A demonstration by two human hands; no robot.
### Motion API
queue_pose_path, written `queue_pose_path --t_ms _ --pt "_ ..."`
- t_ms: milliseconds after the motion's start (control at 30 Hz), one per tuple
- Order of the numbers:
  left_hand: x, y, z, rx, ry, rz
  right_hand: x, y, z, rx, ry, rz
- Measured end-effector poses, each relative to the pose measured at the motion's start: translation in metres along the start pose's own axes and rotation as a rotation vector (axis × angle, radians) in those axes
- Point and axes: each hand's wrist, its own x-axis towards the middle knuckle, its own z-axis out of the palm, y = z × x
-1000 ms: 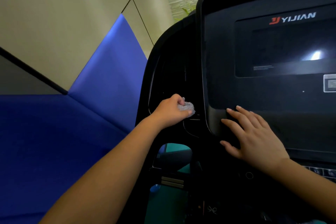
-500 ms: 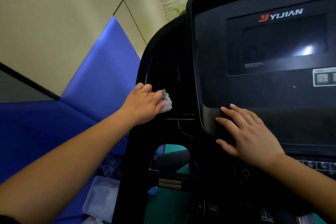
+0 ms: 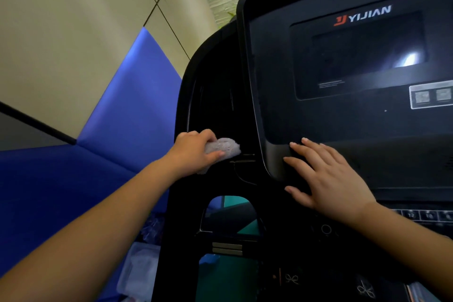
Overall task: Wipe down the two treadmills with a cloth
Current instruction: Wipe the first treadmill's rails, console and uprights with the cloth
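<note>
Left hand grips crumpled grey cloth, pressing it on black treadmill frame left of console. Right hand flat, fingers straight and spread, resting on console lower left corner. Blue wall padding at left.

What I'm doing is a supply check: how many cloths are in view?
1. A grey cloth, gripped by the left hand against the treadmill's black frame, left of the console. The pale plastic bundle at bottom left may hide more; cannot tell.
</note>
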Motion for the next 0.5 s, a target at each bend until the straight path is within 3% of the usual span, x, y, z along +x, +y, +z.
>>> queue_pose_path --t_ms 100,200,300,500 --pt "-0.013 0.025 0.010 -0.207 0.157 0.064 -0.001 0.000 -0.001 0.003 -0.007 0.009" --pt "-0.023 0.057 0.038 -0.211 0.154 0.081 -0.001 -0.001 -0.003 0.008 -0.013 0.009" --pt "-0.016 0.077 0.045 -0.367 0.181 -0.001 0.000 -0.001 -0.005 0.009 -0.020 0.003" --pt "-0.017 0.089 0.044 -0.274 0.263 0.006 0.001 -0.003 -0.006 -0.003 -0.024 0.011"
